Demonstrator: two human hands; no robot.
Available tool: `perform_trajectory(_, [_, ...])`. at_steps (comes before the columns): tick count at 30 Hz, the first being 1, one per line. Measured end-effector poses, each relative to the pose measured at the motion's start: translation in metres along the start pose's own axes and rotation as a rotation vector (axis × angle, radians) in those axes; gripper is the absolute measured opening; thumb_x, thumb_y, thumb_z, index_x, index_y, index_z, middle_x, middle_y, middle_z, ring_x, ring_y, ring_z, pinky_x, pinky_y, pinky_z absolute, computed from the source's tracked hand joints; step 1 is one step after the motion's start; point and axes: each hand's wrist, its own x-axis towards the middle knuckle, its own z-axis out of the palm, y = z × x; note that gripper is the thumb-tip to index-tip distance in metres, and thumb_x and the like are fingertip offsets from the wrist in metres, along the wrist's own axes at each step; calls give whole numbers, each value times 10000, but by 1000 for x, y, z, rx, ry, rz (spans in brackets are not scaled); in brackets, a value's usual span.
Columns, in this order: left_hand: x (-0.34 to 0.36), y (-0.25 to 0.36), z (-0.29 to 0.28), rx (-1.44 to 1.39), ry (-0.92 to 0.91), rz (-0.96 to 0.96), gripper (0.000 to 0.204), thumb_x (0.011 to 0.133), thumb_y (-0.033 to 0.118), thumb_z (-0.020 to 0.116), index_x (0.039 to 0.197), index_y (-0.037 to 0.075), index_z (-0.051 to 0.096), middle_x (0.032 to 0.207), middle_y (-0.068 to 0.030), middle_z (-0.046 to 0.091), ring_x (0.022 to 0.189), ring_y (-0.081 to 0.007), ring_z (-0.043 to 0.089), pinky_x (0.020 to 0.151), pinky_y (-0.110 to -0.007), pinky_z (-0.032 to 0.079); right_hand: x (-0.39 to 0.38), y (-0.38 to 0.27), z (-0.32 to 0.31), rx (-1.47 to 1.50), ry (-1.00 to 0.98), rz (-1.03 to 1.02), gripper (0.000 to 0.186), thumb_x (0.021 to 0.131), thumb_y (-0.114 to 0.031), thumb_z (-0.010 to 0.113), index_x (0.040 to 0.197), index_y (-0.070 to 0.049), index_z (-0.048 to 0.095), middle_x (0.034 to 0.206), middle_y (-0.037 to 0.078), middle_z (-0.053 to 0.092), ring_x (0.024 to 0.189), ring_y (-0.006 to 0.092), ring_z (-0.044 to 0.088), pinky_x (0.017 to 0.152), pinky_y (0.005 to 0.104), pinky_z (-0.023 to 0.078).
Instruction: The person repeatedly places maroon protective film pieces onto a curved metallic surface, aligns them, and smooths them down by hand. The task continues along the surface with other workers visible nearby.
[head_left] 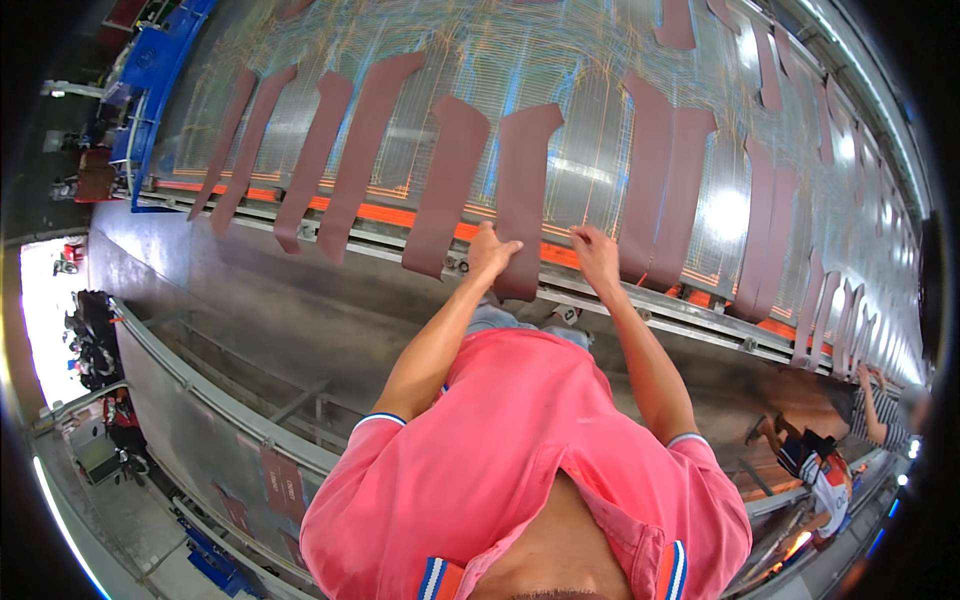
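Note:
Brown, flat cut panels, leather-like or fabric, lie in a row across the long table and hang over its near edge. My left hand (491, 253) is closed at the left edge of one brown panel (527, 170), the thumb lying over its front near the table edge. My right hand (598, 258) is just right of that panel, above the orange strip (560, 254). Its fingertips are pressed together, and whatever may be between them is too small to make out. Left of my left hand hangs another brown panel (447, 190); a wide pair of panels (650, 180) lies beyond my right hand.
Coloured lines cover the grey tabletop (590, 75), which has a metal rail (660, 318) along its near edge. A blue frame (155, 85) stands at the table's left end. Behind me runs another table (225, 400). Two people (830, 480) are at the far right.

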Motion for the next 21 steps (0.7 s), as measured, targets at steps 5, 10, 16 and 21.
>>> perform_trajectory(5, [-7,1,-10,7,-79,160,601,752,99,746,1296,2,508,1169,-227,634,1086,-397,610,928,-464,483,108,-50,60,-318,-78,-342,291,838,-40,594,1128,-51,609,1108,156,621,1070,375,574,892,425,492])
perform_trajectory(10, [-13,1,-7,20,-70,374,624,776,34,707,1350,14,461,1266,-231,575,1151,-398,564,960,-459,465,206,-65,78,-710,-112,-495,491,812,32,548,1284,-100,567,1471,129,389,1339,327,403,1021,483,428])
perform_trajectory(16, [-22,-3,-8,-46,-90,385,643,797,32,682,1388,35,430,1261,-223,570,1136,-395,565,946,-471,465,255,-43,96,-814,-291,-644,406,853,-3,544,1238,-126,591,1452,87,432,1347,303,404,1051,477,408])
perform_trajectory(21, [-17,-16,-6,-136,-48,349,625,810,38,673,1389,45,438,1126,-217,622,1028,-387,607,874,-480,480,262,-49,79,-536,-350,-675,138,876,-50,566,997,-86,624,1176,75,624,1218,270,517,1020,471,426])
